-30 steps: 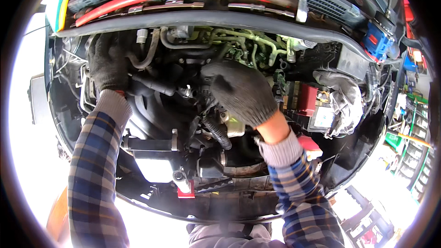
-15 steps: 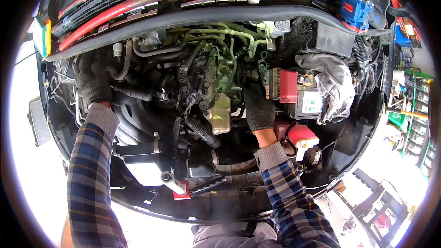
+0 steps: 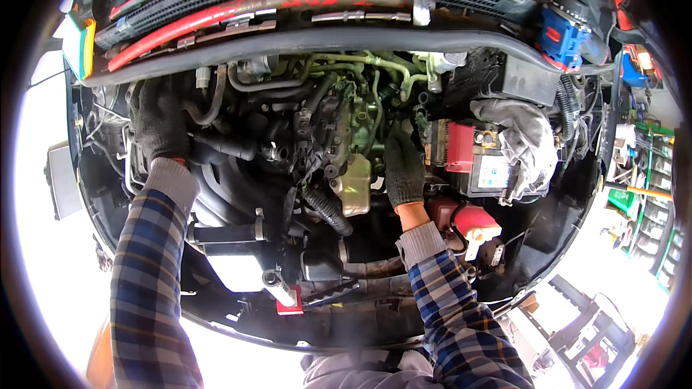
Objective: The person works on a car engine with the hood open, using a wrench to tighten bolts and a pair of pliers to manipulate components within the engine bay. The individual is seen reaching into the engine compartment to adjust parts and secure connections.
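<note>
2 gloved hands deep in an open engine bay.

Low in the frame, plaid sleeves rise to dark gloves. The right hand (image 3: 404, 169), at centre, reaches down beside the battery (image 3: 479, 162), fingers hidden, so its grip cannot be told. The left hand (image 3: 158, 126), at left, lies flat with fingers spread on a black hose (image 3: 231, 145). Farther up, a red bar (image 3: 245, 11) crosses the top.
</note>
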{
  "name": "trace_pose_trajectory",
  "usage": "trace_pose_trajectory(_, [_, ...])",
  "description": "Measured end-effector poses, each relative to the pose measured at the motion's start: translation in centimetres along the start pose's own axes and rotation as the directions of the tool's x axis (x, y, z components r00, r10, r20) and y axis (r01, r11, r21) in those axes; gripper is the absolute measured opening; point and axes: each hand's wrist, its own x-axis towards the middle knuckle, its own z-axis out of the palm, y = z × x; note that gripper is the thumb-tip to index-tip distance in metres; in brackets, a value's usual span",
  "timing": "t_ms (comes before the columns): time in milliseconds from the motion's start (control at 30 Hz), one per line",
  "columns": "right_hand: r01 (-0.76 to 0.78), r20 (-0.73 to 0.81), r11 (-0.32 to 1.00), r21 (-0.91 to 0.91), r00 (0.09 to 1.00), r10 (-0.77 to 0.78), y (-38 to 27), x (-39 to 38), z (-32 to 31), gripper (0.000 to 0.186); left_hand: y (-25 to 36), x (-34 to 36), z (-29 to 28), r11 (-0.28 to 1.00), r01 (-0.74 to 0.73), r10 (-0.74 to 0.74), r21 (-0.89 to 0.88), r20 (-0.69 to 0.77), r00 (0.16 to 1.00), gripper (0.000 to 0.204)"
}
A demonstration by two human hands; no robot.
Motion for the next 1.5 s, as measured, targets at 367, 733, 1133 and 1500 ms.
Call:
trace_pose_trajectory(367, [0.004, 0.288, 1.0, 0.009, 0.957, -0.006, -8.8, -11.9, -14.9, 0.032, 0.8, 0.1, -0.7, 0.995, -0.061, 0.065, 0.075, -0.05, 0.997, 0.043])
trace_pose_trajectory(733, [-0.188, 0.067, 0.955, -0.23, 0.976, 0.208, -9.4, -22.5, -26.3, 0.026, 1.9, 0.6, -1.7, 0.997, -0.043, 0.049, 0.07, -0.099, 0.994, 0.032])
trace_pose_trajectory(1133, [0.107, 0.108, 0.855, -0.507, 0.992, -0.06, -6.3, -25.5, -26.2, 0.024, 3.8, 0.1, -1.6, 0.993, 0.087, -0.079, 0.077, -0.097, 0.992, 0.04])
trace_pose_trajectory(1500, [0.962, 0.322, 0.18, -0.206, 0.24, -0.916, -41.2, 9.0, 6.3, 0.035, 1.3, -1.1, -5.1, 0.99, -0.016, 0.04, 0.143, -0.171, 0.984, 0.036])
